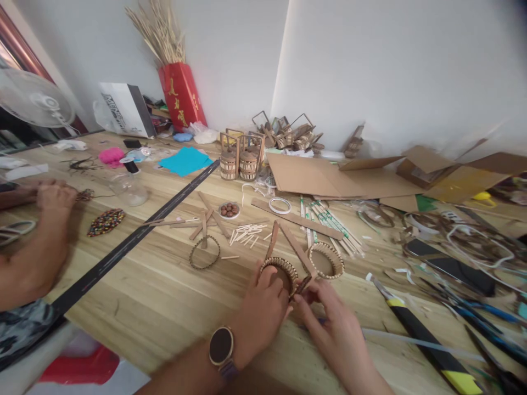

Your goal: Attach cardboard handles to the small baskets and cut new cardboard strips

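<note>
My left hand (265,299) is closed around the near rim of a small round woven basket (287,265), its fingers reaching inside. Brown flat strips (297,247) rise from the basket, joined in a V-shaped frame. At the strips' lower end, my right hand (331,318) pinches the frame against the basket's right side. Just behind my right hand lies a second woven ring (326,260). A thinner dark ring (205,252) rests to the left. Short pale sticks (247,233) are scattered beyond my left hand.
A utility knife (424,334), pliers (489,329) and a phone (450,267) lie at right. Cardboard (317,175) and lidded mini baskets (239,164) stand behind. A bowl of brown beads (229,210) sits mid-table. At left, another person's hands (57,197) work near a beaded piece (106,222).
</note>
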{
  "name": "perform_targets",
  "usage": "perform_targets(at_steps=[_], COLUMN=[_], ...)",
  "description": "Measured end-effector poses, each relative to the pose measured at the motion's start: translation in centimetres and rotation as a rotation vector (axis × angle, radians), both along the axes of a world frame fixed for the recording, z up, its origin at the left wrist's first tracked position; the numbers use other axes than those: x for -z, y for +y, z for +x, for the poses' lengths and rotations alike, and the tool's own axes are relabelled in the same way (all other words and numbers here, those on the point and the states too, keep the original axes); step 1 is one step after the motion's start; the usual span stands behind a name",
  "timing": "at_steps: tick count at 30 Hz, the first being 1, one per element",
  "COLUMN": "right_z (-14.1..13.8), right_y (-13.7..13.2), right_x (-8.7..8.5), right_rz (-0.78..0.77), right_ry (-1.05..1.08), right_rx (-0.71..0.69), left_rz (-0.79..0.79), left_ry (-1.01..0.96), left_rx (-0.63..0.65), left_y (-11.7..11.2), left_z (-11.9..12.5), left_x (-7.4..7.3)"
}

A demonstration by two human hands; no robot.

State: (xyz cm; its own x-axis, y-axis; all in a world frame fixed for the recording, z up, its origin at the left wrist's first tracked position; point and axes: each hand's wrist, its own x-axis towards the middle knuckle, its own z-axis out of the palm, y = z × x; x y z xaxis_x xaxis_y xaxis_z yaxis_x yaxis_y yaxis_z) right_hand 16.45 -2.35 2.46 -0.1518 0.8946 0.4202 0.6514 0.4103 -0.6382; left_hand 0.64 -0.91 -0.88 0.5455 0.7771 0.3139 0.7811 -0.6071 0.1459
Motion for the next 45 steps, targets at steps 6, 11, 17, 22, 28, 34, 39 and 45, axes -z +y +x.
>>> perform_targets(at_steps=[6, 11, 17, 22, 28, 34, 39, 45], right_z=[0.7, 1.2, 1.2, 1.5, 2.6, 3.0, 2.9, 3.2], right_y=[-0.7, -0.9, -0.9, -0.7, 0.1, 0.6, 1.1, 1.1], right_x=[-0.5, -1.3, -1.9, -2.1, -2.1, -1.8, -1.8, -1.9], right_rz=[0.054, 0.084, 0.089, 0.142, 0.181, 0.17, 0.18, 0.158], right_ry=[-0.008, 0.0, 0.005, 0.011, -0.02, -0.01, 0.007, 0.013], right_rx=[0.039, 0.039, 0.059, 0.079, 0.019, -0.062, -0.088, -0.103], left_rz=[0.079, 0.096, 0.032, 0.052, 0.024, -0.004, -0.092, -0.543], left_ry=[0.044, 0.098, 0.142, 0.161, 0.047, -0.162, -0.435, -0.855], left_rx=[0.023, 0.018, -0.008, -0.035, -0.029, -0.043, 0.027, 0.066], left_y=[-0.8, -0.9, -1.0, -1.2, -0.9, -1.3, -1.3, 0.2], left_z=[1.4, 2.0, 2.6, 3.8, 4.0, 1.8, 1.6, 2.3], left_x=[-0.4, 0.1, -0.2, -0.3, -1.1, -5.2, -6.1, -4.1])
